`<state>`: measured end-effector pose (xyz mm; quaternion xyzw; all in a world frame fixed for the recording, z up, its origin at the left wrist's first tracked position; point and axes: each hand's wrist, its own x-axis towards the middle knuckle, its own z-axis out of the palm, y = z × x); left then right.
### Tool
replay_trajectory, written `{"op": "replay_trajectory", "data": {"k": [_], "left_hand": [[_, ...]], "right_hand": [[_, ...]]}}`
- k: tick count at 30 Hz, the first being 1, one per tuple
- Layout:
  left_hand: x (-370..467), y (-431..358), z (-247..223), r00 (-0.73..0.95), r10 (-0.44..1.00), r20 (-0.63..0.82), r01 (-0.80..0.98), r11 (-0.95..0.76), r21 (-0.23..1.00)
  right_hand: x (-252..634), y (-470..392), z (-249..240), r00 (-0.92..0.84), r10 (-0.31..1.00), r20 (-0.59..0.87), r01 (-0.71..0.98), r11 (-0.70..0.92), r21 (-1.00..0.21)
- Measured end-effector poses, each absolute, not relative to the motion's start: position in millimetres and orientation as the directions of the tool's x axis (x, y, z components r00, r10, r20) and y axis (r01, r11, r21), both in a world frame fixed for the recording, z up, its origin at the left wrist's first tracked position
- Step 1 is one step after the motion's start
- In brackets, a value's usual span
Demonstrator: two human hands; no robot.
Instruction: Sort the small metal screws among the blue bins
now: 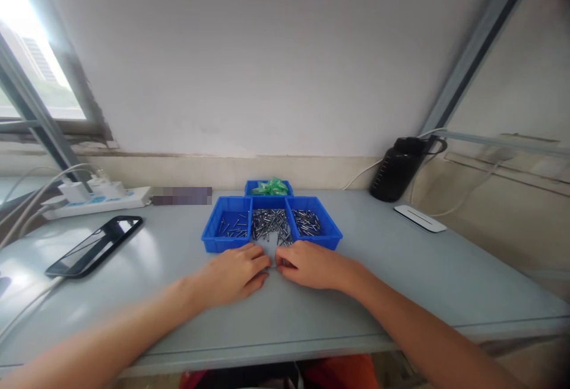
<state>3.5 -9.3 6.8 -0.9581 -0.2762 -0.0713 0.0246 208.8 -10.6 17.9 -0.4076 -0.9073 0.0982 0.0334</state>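
My left hand (pixel 238 269) rests low over the table in front of the left blue bin (pixel 211 236), fingers bent toward the thumb. Facing it, my right hand (pixel 307 264) is closed in a pinch near the right blue bin (pixel 330 236). What either hand holds, if anything, is too small to make out. Between the bins lies a heap of metal screws (pixel 269 223), spreading toward my right fingertips. A few loose screws (pixel 236 225) are scattered in the left bin. The right bin holds many similar screws (pixel 307 221).
Behind the heap stands another blue bin (pixel 247 188) with green plastic packets (pixel 271 187). A phone (pixel 95 246) and a white power strip (pixel 133 198) with cables lie at left. At right are a black bottle (pixel 396 169) and a flat white device (pixel 419 218).
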Motion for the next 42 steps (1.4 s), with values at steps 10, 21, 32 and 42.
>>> {"op": "replay_trajectory", "data": {"k": [10,21,32,42], "left_hand": [[2.8,-9.3,6.5,0.823,0.558,0.107,0.56,-0.828,0.006],[5.0,-7.9,6.1,0.849,0.505,0.156,0.523,-0.846,-0.103],[4.5,-9.1,6.5,0.82,0.555,0.141,0.567,-0.822,-0.057],[5.1,-9.5,7.0,0.811,0.562,0.165,0.577,-0.814,-0.065]], "right_hand": [[210.7,-9.7,15.2,-0.668,0.744,-0.021,0.727,0.647,-0.23],[208.1,-10.8,15.2,-0.671,0.741,-0.006,0.73,0.659,-0.183],[206.2,-16.0,21.1,-0.653,0.757,0.008,0.742,0.643,-0.191],[206.6,-15.6,23.5,-0.68,0.733,-0.018,0.718,0.661,-0.219]]}}
